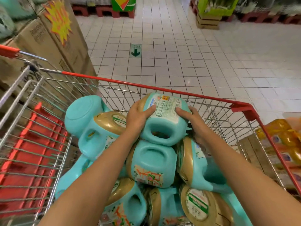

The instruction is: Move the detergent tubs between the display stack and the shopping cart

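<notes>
Hands, left [138, 116] and right [193, 121], clasp the top tub [164, 118] between them.

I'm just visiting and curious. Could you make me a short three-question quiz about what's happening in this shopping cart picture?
1. True or false: both hands grip the top tub.
2. What colour is the rim of the shopping cart? A) blue B) red C) green
3. Which way does the floor arrow point in the picture?

Key:
1. True: the left hand and right hand clasp its sides.
2. B.
3. Downward, toward the cart.
</notes>
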A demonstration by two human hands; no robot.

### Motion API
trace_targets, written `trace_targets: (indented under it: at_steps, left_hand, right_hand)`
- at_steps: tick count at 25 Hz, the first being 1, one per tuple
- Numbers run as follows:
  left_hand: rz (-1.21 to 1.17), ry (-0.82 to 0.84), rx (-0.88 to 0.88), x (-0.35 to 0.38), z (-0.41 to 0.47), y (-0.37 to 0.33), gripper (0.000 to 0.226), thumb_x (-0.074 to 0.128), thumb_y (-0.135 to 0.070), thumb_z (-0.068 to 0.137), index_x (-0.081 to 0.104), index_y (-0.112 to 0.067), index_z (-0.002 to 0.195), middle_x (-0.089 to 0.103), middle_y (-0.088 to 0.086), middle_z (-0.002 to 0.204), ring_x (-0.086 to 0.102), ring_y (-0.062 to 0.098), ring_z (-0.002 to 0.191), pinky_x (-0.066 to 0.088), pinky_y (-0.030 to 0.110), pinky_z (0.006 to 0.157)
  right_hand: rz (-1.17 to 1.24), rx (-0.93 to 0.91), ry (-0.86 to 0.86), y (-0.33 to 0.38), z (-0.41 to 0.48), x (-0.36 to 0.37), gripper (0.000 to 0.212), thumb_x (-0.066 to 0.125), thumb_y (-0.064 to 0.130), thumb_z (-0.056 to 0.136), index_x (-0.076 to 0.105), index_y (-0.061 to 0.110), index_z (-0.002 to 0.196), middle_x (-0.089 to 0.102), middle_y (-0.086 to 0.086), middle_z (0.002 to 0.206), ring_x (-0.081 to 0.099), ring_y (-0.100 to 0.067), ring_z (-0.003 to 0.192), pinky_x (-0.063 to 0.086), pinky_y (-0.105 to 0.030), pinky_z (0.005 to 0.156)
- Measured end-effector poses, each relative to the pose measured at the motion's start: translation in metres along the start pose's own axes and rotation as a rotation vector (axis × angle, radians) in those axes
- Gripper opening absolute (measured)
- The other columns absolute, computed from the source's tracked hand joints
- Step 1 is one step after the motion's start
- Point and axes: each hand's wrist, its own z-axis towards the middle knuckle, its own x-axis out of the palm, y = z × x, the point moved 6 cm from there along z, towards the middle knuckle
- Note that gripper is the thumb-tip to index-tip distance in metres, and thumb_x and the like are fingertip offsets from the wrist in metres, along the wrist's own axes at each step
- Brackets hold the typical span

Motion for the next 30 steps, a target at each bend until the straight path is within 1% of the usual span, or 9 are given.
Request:
trace_targets:
  at_steps: [6, 13, 15, 17, 19, 20, 24, 28, 30]
  left_hand:
    - [-0.044, 0.063, 0.261, -0.032, -0.074, -0.049, 0.064, 0.086, -0.044, 0.049, 0.067, -0.032, 0.109, 0.074, -0.008, 0.1, 0.07, 0.011, 0.091, 0.057, 0.026, 0.072]
    - [0.08, 0.157, 0.35, -0.033, -0.123, -0.071, 0.061, 0.088, -0.03, 0.046, 0.068, -0.034, 0.103, 0.073, -0.013, 0.097, 0.068, 0.005, 0.09, 0.052, 0.018, 0.075]
    - [0.121, 0.138, 0.416, -0.034, -0.13, -0.088, 0.062, 0.085, -0.028, 0.053, 0.064, -0.036, 0.11, 0.069, -0.013, 0.11, 0.064, 0.004, 0.103, 0.05, 0.022, 0.086]
    - [0.224, -0.076, 0.496, -0.043, -0.141, -0.099, 0.067, 0.079, -0.037, 0.06, 0.055, -0.036, 0.124, 0.052, -0.007, 0.139, 0.046, 0.008, 0.13, 0.038, 0.026, 0.106]
    - [0.259, -0.265, 0.425, -0.045, -0.16, -0.09, 0.079, 0.07, -0.051, 0.066, 0.042, -0.038, 0.139, 0.022, -0.004, 0.159, 0.018, 0.01, 0.146, 0.019, 0.031, 0.118]
    - [0.206, -0.211, 0.323, -0.037, -0.169, -0.079, 0.093, 0.069, -0.062, 0.063, 0.031, -0.042, 0.146, 0.013, -0.008, 0.161, 0.011, 0.009, 0.148, 0.015, 0.033, 0.119]
    - [-0.326, 0.05, 0.12, -0.006, -0.184, -0.063, 0.15, 0.089, -0.064, 0.029, -0.002, -0.052, 0.148, 0.037, -0.016, 0.15, 0.051, 0.011, 0.129, 0.043, 0.042, 0.107]
    - [-0.425, -0.01, 0.219, -0.022, -0.166, -0.073, 0.149, 0.095, -0.049, 0.026, 0.009, -0.047, 0.148, 0.052, -0.002, 0.14, 0.063, 0.021, 0.114, 0.054, 0.046, 0.091]
    - [-0.484, -0.02, 0.271, -0.033, -0.162, -0.072, 0.126, 0.09, -0.031, 0.042, 0.024, -0.034, 0.149, 0.059, 0.009, 0.133, 0.067, 0.025, 0.106, 0.058, 0.044, 0.079]
  right_hand:
    - [0.22, -0.093, 0.12, 0.006, -0.086, -0.006, 0.067, 0.075, 0.043, 0.066, 0.055, 0.014, 0.123, 0.073, -0.002, 0.101, 0.071, -0.018, 0.088, 0.056, -0.031, 0.063]
    - [0.318, -0.081, 0.198, -0.015, -0.136, 0.003, 0.064, 0.074, 0.02, 0.066, 0.057, -0.001, 0.124, 0.069, -0.02, 0.113, 0.068, -0.035, 0.102, 0.059, -0.038, 0.077]
    - [0.339, -0.151, 0.129, -0.007, -0.139, 0.005, 0.065, 0.074, 0.02, 0.065, 0.056, -0.003, 0.123, 0.069, -0.021, 0.111, 0.068, -0.035, 0.098, 0.059, -0.039, 0.076]
    - [0.346, -0.249, 0.013, 0.004, -0.142, 0.006, 0.071, 0.079, 0.021, 0.059, 0.054, 0.0, 0.122, 0.069, -0.02, 0.11, 0.07, -0.032, 0.093, 0.057, -0.04, 0.074]
    - [0.248, -0.379, -0.126, 0.02, -0.148, 0.012, 0.085, 0.086, 0.031, 0.048, 0.051, 0.007, 0.121, 0.068, -0.014, 0.111, 0.07, -0.025, 0.093, 0.056, -0.04, 0.076]
    - [0.177, -0.455, -0.193, 0.028, -0.154, 0.017, 0.088, 0.085, 0.039, 0.044, 0.05, 0.013, 0.12, 0.066, -0.007, 0.111, 0.068, -0.016, 0.095, 0.056, -0.034, 0.077]
    - [-0.047, -0.774, -0.264, 0.043, -0.183, 0.05, 0.077, 0.077, 0.046, 0.056, 0.039, 0.026, 0.121, 0.048, 0.017, 0.115, 0.053, 0.01, 0.101, 0.044, -0.01, 0.083]
    - [-0.044, -0.891, -0.033, 0.029, -0.194, 0.063, 0.058, 0.055, 0.032, 0.084, 0.039, 0.008, 0.134, 0.046, -0.007, 0.135, 0.045, -0.025, 0.128, 0.037, -0.049, 0.108]
    - [-0.014, -0.912, 0.012, 0.033, -0.193, 0.058, 0.039, 0.048, 0.028, 0.09, 0.052, 0.018, 0.128, 0.054, -0.007, 0.13, 0.049, -0.03, 0.125, 0.039, -0.051, 0.105]
